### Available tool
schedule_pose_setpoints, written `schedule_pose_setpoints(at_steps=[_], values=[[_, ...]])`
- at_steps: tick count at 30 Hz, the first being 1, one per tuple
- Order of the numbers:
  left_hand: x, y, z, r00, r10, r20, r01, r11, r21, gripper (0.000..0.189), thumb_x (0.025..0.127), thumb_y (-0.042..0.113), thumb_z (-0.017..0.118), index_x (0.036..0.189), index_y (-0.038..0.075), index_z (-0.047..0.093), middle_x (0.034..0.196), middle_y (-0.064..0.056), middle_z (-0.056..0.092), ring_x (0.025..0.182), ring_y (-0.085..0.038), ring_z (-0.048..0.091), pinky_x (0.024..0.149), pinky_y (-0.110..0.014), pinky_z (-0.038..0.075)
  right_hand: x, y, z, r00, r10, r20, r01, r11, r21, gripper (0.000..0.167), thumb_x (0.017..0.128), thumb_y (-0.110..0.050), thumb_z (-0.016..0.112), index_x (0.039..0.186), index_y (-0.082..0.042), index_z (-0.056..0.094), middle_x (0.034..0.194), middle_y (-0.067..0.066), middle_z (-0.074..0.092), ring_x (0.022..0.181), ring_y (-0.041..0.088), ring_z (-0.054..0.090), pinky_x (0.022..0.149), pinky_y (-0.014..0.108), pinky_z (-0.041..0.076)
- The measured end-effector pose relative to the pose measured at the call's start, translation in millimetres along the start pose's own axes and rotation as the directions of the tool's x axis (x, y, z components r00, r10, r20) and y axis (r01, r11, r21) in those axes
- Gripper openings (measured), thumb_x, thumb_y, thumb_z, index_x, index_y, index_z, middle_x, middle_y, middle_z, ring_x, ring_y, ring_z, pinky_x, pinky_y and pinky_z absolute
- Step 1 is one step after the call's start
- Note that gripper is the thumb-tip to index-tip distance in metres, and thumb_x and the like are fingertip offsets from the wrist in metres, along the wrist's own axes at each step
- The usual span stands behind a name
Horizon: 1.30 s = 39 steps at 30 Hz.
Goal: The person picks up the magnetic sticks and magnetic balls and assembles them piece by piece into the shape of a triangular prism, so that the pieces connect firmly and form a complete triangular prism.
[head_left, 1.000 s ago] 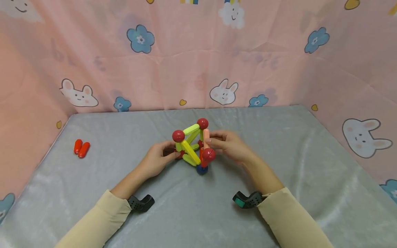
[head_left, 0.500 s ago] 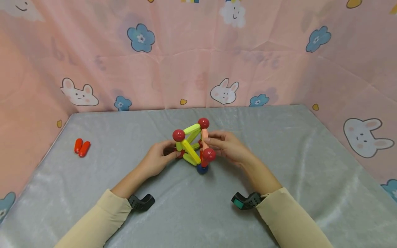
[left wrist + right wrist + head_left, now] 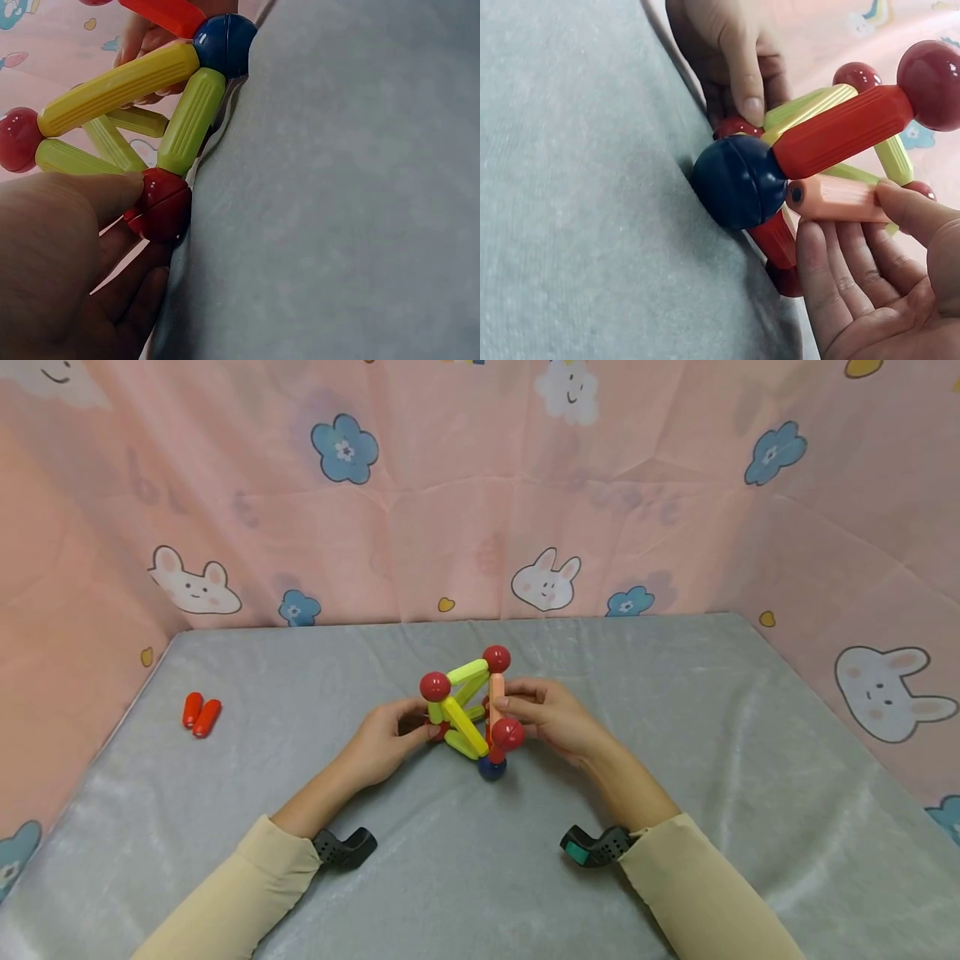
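Note:
A frame of magnetic sticks and balls stands on the grey cloth between both hands. My left hand point(image 3: 382, 743) pinches the low red ball point(image 3: 161, 206) at its left corner between thumb and fingers. My right hand point(image 3: 558, 718) holds a peach magnetic stick point(image 3: 840, 199) between thumb and fingers, on the frame's right side. The stick's near end, with a dark tip, lies close to the blue ball point(image 3: 739, 182); contact there cannot be told. A red stick point(image 3: 844, 131) runs from the blue ball up to a red ball point(image 3: 508, 734). Yellow and lime sticks point(image 3: 465, 727) link the other balls.
Two loose red sticks point(image 3: 201, 717) lie side by side at the left of the grey cloth-covered table point(image 3: 450, 877). A pink patterned curtain point(image 3: 450, 510) hangs behind and at both sides. Each wrist wears a black camera mount point(image 3: 345, 848).
My right hand has shifted the peach stick slightly left, bringing its upper end beneath the rear red ball in the head view. My left hand keeps its hold on the low red ball.

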<state>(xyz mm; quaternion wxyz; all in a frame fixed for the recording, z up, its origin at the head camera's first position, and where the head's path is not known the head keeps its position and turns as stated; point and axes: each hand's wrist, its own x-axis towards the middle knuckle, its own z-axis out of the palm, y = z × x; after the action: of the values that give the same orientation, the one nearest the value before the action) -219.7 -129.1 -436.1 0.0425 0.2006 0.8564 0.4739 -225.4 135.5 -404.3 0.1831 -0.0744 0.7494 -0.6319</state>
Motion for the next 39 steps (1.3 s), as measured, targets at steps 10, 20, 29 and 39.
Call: schedule_pose_setpoints(at_steps=[10, 20, 29, 39], values=[[-0.2, 3.6, -0.8, 1.000, -0.005, -0.002, 0.005, 1.000, 0.009, 0.033, 0.097, 0.016, 0.067, 0.128, 0.006, 0.065, 0.120, -0.011, 0.073, 0.107, -0.023, 0.069, 0.096, -0.044, 0.055, 0.2, 0, -2, 1.000, -0.015, 0.002, 0.015, 0.999, -0.050, 0.039, 0.101, -0.026, 0.063, 0.132, -0.002, 0.062, 0.131, 0.017, 0.067, 0.100, 0.014, 0.069, 0.086, 0.027, 0.059], [-0.7, 5.1, -2.3, 1.000, -0.009, -0.003, 0.009, 1.000, 0.010, 0.033, 0.097, 0.017, 0.067, 0.128, 0.007, 0.066, 0.120, -0.010, 0.073, 0.108, -0.022, 0.069, 0.096, -0.044, 0.055, 0.2, 0, -5, 0.999, -0.014, 0.034, 0.017, 0.995, -0.102, 0.041, 0.099, -0.027, 0.065, 0.131, -0.002, 0.062, 0.130, 0.017, 0.067, 0.097, 0.018, 0.068, 0.083, 0.028, 0.060], [0.2, 3.1, -3.3, 1.000, -0.011, -0.008, 0.011, 1.000, 0.021, 0.033, 0.097, 0.018, 0.068, 0.128, 0.007, 0.066, 0.119, -0.009, 0.073, 0.107, -0.022, 0.069, 0.097, -0.043, 0.055, 0.3, -1, -10, 0.996, -0.050, 0.079, 0.062, 0.987, -0.150, 0.041, 0.100, -0.027, 0.064, 0.133, -0.002, 0.061, 0.133, 0.016, 0.067, 0.100, 0.017, 0.066, 0.086, 0.027, 0.057], [-0.2, -0.7, -1.5, 0.998, 0.061, 0.000, -0.061, 0.993, 0.104, 0.040, 0.090, 0.020, 0.076, 0.127, 0.009, 0.066, 0.121, -0.007, 0.072, 0.111, -0.022, 0.068, 0.099, -0.044, 0.054, -0.9, 8, -21, 0.989, -0.145, -0.041, 0.133, 0.967, -0.218, 0.051, 0.098, -0.008, 0.057, 0.148, -0.008, 0.047, 0.147, 0.017, 0.054, 0.131, 0.032, 0.057, 0.106, 0.048, 0.051]])
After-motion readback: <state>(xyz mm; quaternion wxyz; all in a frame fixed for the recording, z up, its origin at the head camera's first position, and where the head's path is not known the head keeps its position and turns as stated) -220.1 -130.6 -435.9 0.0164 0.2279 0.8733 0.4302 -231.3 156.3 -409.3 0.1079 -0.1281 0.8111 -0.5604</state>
